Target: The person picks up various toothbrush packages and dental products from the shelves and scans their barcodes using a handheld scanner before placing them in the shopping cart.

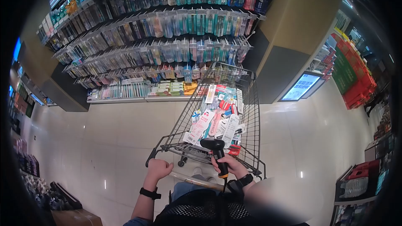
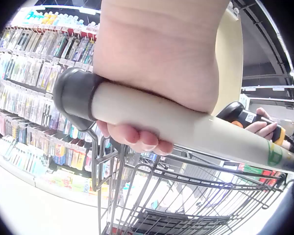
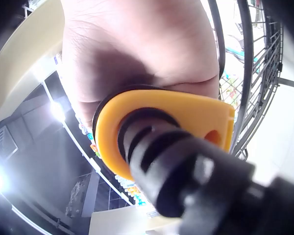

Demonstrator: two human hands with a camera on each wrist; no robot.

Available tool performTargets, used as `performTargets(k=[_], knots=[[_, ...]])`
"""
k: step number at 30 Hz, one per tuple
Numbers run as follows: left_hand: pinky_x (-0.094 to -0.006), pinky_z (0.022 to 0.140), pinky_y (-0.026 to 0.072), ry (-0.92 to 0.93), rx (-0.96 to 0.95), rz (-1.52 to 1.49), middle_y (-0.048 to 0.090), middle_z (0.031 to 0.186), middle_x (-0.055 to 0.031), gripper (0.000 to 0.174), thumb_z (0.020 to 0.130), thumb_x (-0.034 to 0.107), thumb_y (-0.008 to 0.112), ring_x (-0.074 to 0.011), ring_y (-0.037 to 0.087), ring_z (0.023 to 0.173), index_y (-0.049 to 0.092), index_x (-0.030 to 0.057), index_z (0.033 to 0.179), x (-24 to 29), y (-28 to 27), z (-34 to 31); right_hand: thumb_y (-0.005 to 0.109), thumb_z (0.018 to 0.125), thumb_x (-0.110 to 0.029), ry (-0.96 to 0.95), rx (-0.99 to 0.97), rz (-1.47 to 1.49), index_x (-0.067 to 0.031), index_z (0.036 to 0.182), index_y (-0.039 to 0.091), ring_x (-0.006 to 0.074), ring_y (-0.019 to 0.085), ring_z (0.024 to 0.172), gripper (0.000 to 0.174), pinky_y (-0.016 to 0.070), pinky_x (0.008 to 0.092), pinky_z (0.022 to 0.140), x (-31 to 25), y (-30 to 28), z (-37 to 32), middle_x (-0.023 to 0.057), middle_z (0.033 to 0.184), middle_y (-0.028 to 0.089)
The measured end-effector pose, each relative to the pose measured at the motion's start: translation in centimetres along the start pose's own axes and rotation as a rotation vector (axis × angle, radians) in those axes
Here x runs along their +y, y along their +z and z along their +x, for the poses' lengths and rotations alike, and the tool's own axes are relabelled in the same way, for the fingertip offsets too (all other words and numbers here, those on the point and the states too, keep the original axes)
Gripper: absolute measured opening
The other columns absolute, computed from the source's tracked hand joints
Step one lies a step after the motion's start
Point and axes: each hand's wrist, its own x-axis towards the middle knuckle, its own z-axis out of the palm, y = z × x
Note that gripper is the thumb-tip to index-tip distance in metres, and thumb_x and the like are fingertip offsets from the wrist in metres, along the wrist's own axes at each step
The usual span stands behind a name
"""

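My left hand (image 1: pixel 159 169) grips the left end of the shopping cart's pale handle (image 2: pixel 176 117), its fingers curled under the bar beside a black end cap (image 2: pixel 77 95). Above the handle's right part, my right hand (image 1: pixel 235 167) holds a black barcode scanner (image 1: pixel 219 161) by its grip, head tilted up toward the basket. The scanner's orange base (image 3: pixel 112 127) and black cable (image 3: pixel 161 161) fill the right wrist view. In front stands the wire cart (image 1: pixel 251 142), holding a pile of packaged goods (image 1: pixel 230 130), several on white or pink cards.
Ahead, a wall rack (image 1: pixel 163 25) is hung with rows of packaged toothbrushes. A pillar (image 1: pixel 289 50) and a lit screen (image 1: pixel 301 86) stand to the right, with red crates (image 1: pixel 358 71) beyond. Glossy floor (image 1: pixel 113 142) surrounds the cart. A cardboard box (image 1: pixel 77 217) lies at lower left.
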Motion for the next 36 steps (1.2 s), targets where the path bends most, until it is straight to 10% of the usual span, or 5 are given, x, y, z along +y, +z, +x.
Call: performTargets(k=[12, 17, 23, 36], knots=[[-0.033, 0.05, 0.0414, -0.212, -0.256, -0.098, 0.055, 0.051, -0.0068, 0.063, 0.071, 0.069, 0.04, -0.0255, 0.057, 0.055, 0.063, 0.0118, 0.056, 2.2, 1.1, -6.2, 0.052, 0.078, -0.014, 0.258, -0.235, -0.161, -0.0053, 0.125, 0.03, 0.014, 0.052, 0.063, 0.053, 0.0455, 0.0262, 0.056, -3.0, -0.9, 2.6, 0.0074, 0.076, 0.049], [-0.0332, 0.057, 0.0442, -0.268, -0.331, -0.167, 0.059, 0.06, -0.0082, 0.062, 0.069, 0.07, 0.043, -0.0249, 0.059, 0.064, 0.065, 0.0112, 0.067, 4.6, 0.8, -7.0, 0.052, 0.078, -0.011, 0.317, -0.298, -0.269, -0.0002, 0.098, 0.042, 0.0144, 0.055, 0.061, 0.024, 0.0469, 0.0256, 0.055, -5.2, -1.6, 4.1, 0.0079, 0.075, 0.051], [-0.0336, 0.07, 0.0436, -0.154, -0.578, -0.623, 0.06, 0.083, -0.0156, 0.055, 0.08, 0.059, 0.04, -0.03, 0.057, 0.08, 0.059, 0.0084, 0.09, 6.6, 0.8, -2.4, 0.054, 0.079, -0.011, 0.403, -0.42, -0.233, -0.0025, 0.102, 0.038, 0.0114, 0.053, 0.056, 0.03, 0.0452, 0.0233, 0.052, -9.5, -0.9, 9.3, 0.0053, 0.072, 0.05], [-0.0407, 0.071, 0.0427, -0.182, -0.445, -0.801, 0.056, 0.085, -0.0246, 0.042, 0.089, 0.041, 0.035, -0.0375, 0.055, 0.084, 0.045, 0.0016, 0.098, 13.8, -2.7, 6.9, 0.054, 0.08, -0.011, 0.308, -0.346, -0.443, -0.0034, 0.094, 0.04, 0.0102, 0.053, 0.055, 0.021, 0.0441, 0.0236, 0.048, -22.1, -3.2, 12.5, 0.0023, 0.071, 0.049]])
